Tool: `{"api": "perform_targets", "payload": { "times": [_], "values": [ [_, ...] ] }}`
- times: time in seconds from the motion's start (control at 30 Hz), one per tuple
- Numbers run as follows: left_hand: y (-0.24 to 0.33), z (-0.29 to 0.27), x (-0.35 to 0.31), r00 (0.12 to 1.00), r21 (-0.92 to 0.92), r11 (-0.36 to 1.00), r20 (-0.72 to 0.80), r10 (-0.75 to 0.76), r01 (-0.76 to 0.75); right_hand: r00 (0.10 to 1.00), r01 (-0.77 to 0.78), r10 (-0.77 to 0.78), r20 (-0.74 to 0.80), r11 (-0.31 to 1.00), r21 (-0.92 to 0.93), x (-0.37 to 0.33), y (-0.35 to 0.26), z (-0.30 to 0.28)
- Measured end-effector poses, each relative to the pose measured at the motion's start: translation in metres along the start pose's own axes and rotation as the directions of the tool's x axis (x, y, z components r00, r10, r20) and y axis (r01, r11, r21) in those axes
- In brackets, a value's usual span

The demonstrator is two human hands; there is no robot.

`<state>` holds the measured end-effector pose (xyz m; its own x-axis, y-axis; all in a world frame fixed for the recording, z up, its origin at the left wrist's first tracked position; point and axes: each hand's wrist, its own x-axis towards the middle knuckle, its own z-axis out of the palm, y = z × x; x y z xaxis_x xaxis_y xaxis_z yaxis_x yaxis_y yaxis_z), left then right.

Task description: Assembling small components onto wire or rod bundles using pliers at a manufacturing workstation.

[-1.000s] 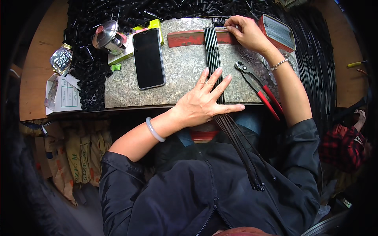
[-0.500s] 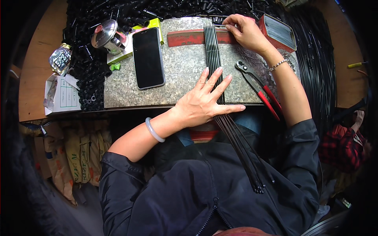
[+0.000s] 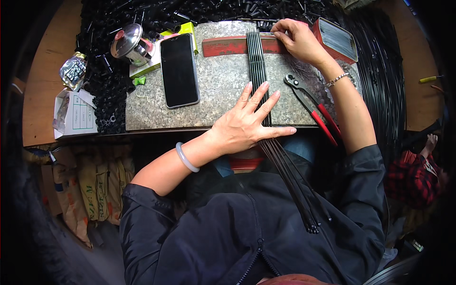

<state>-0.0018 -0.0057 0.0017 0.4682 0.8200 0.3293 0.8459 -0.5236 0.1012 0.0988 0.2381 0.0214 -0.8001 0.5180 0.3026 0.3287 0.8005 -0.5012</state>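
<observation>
– What lies left of the rods (image 3: 257, 61)?
– The phone (image 3: 179, 71), on the slab (image 3: 221, 90)
– And right of them?
– The pliers (image 3: 295, 83), reaching past the slab's front edge
– Behind those?
– The tin (image 3: 336, 42), right of the bar (image 3: 224, 46) the rods cross

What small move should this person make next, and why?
Perhaps ease the right hand leftward along the red bar toward the black rods: it sits at the bar's far edge, just right of the rods, while the left hand lies spread over them, seemingly steadying them.
</observation>
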Motion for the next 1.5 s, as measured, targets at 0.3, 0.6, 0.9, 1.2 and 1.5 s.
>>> {"api": "perform_targets", "payload": {
  "times": [0.3, 0.6, 0.9, 1.2, 1.5],
  "values": [
    [0.000, 0.000, 0.000, 1.000, -0.008, 1.000, -0.001, -0.005, 0.005, 1.000, -0.013, 0.012, 0.017, 1.000, 0.018, 0.000, -0.003, -0.002],
    [-0.001, 0.001, 0.000, 1.000, -0.022, 1.000, -0.018, -0.008, 0.008, 0.997, 0.064, -0.064, -0.045, 0.998, 0.008, 0.000, 0.004, 0.004],
    [-0.003, 0.003, -0.001, 0.998, -0.017, 1.000, -0.058, 0.006, -0.007, 0.999, 0.044, -0.043, -0.007, 0.997, 0.065, 0.001, 0.001, 0.002],
    [-0.004, 0.006, -0.003, 0.997, -0.045, 0.999, -0.075, 0.001, -0.004, 0.998, 0.052, -0.051, -0.027, 0.998, 0.035, 0.003, 0.000, 0.006],
    [-0.004, 0.006, -0.003, 0.996, -0.037, 0.999, -0.086, 0.003, -0.006, 0.995, -0.068, 0.060, 0.074, 0.991, 0.114, 0.005, -0.002, 0.003]
  ]
}}
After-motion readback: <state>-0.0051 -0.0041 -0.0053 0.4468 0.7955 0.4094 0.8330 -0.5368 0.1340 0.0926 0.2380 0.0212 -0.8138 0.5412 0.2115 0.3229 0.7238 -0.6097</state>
